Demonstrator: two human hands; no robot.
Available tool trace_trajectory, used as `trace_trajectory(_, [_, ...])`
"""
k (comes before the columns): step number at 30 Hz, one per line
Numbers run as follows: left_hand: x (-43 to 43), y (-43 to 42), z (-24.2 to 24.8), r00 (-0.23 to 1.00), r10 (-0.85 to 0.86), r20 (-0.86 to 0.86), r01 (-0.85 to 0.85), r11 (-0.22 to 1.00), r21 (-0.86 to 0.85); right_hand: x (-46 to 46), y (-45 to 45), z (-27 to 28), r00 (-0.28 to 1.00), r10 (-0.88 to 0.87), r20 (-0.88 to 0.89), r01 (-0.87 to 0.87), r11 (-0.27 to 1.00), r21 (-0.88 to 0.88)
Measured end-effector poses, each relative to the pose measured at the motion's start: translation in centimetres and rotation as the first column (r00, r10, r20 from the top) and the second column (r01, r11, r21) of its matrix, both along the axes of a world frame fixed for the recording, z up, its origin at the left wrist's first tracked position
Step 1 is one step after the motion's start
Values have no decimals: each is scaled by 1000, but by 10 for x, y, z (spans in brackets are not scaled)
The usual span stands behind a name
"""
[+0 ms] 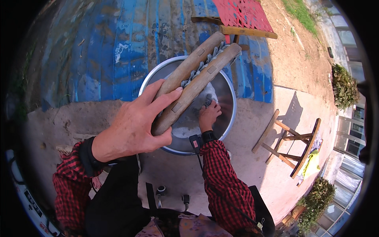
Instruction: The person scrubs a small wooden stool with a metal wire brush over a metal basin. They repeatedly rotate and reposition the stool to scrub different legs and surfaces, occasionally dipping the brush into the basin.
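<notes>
My left hand (pixel 131 126) grips the near end of a folded wooden stool (pixel 197 89), with its thumb and fingers around the two thick rails. Grey fabric strips (pixel 202 66) are bunched between those rails. The stool slants up to the right over a round metal basin (pixel 232 91), hiding part of it. Inside the basin outline, my right hand (pixel 209 117) holds a dark grey scouring pad (pixel 208 99), probably steel wool. Whitish patches show in the basin below; whether they are suds or cloudy water is unclear.
Blue corrugated sheeting (pixel 97 59) spreads beyond the basin. A stool with a red woven seat (pixel 244 16) stands on it. To the right, a wooden folding stool (pixel 288 142) carrying yellow cloth (pixel 310 164) rests on concrete. Plants (pixel 343 86) line the windowed wall; a white vehicle (pixel 32 201) is lower left.
</notes>
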State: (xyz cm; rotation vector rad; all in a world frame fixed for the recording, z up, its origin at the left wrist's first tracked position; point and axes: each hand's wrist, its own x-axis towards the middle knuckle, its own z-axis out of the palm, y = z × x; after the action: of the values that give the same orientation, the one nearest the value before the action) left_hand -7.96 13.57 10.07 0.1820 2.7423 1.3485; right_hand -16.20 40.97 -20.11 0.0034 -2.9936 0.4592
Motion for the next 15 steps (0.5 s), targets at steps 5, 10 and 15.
trace_trajectory(5, [-3,3,-9,999,-18,-43,20,999,36,15,-7,15,868,219,445,53,851,-522])
trace_trajectory(10, [2,0,-15,999,-16,-49,17,999,27,30,-19,48,877,475,-67,-479,854,-202])
trace_trajectory(15, [3,8,-15,993,-35,-114,34,999,-15,28,-23,55,878,479,-6,-473,865,-169])
